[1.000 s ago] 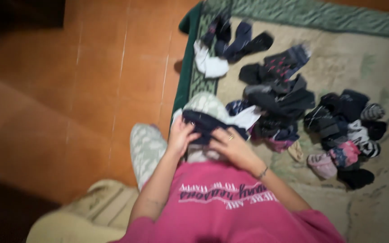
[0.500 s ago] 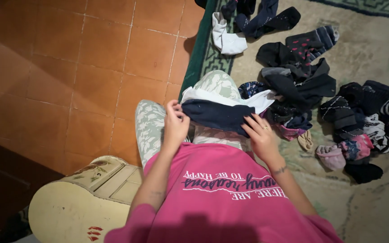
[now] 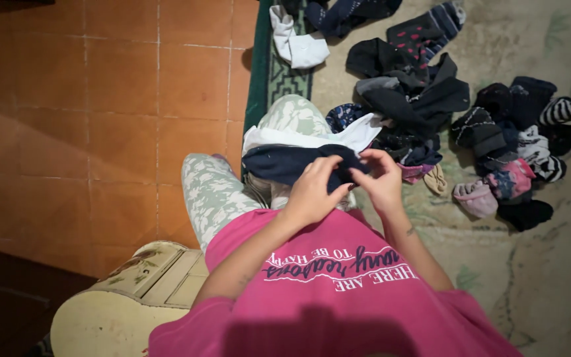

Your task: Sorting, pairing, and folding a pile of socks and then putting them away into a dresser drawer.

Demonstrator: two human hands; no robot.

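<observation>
A dark navy sock (image 3: 285, 164) lies across my lap, on top of a white sock (image 3: 312, 137) that rests on my knee in pale patterned trousers (image 3: 216, 192). My left hand (image 3: 313, 192) grips the navy sock near its right end. My right hand (image 3: 381, 180) pinches the same end from the other side. Both hands are close together, almost touching.
A heap of dark, striped and pink socks (image 3: 497, 152) lies on the pale rug (image 3: 563, 264) to the right. More socks (image 3: 299, 43) sit near the rug's green border (image 3: 259, 73). Orange floor tiles (image 3: 100, 99) fill the left. A cream round stool (image 3: 120, 297) stands at the lower left.
My left hand has slid right along the navy sock to meet my right hand at its end. The view has drawn closer.
</observation>
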